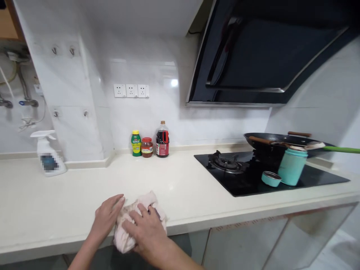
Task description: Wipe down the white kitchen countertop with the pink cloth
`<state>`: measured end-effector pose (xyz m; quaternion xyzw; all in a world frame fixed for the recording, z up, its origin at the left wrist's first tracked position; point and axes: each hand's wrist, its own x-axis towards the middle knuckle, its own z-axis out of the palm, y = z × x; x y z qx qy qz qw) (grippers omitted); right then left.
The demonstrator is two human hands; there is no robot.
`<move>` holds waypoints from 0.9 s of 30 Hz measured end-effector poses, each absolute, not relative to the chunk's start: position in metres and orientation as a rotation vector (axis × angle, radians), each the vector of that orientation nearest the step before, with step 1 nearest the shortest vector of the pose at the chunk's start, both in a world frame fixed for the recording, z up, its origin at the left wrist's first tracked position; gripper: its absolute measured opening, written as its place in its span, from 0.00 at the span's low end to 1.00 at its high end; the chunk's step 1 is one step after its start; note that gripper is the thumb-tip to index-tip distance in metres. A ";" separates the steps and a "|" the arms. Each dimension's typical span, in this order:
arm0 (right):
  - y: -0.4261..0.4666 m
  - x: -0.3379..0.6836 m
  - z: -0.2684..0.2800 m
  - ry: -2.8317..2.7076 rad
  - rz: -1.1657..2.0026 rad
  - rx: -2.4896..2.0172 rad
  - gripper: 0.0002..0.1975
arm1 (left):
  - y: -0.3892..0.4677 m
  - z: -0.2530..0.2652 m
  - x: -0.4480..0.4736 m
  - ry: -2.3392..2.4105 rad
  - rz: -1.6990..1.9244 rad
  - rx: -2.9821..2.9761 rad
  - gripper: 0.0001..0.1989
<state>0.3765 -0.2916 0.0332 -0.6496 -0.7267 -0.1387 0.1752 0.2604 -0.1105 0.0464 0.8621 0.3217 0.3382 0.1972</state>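
A crumpled pale pink cloth (125, 230) lies over the front edge of the cream countertop (180, 180), with part of it hanging down. On top of it, the fingers of my right hand (149, 232) are spread and bent, gripping the fabric. A small dark patch shows beside those fingers; I cannot tell what it is. My left hand (107, 215) is at the cloth's left side with its fingers stretched out, and its fingertips are close to the fabric. Whether they touch it is unclear.
A white spray bottle (49, 155) stands at left. Against the wall are a green bottle (136, 144), a red-lidded jar (147, 147) and a dark sauce bottle (162, 140). The black gas hob (239, 183) carries a wok (270, 138), a turquoise flask (292, 167) and its cup-shaped lid (270, 179).
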 end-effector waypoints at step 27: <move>-0.605 0.715 -0.034 -0.890 -0.949 -2.268 0.29 | -0.102 0.049 0.265 1.000 0.742 2.594 0.30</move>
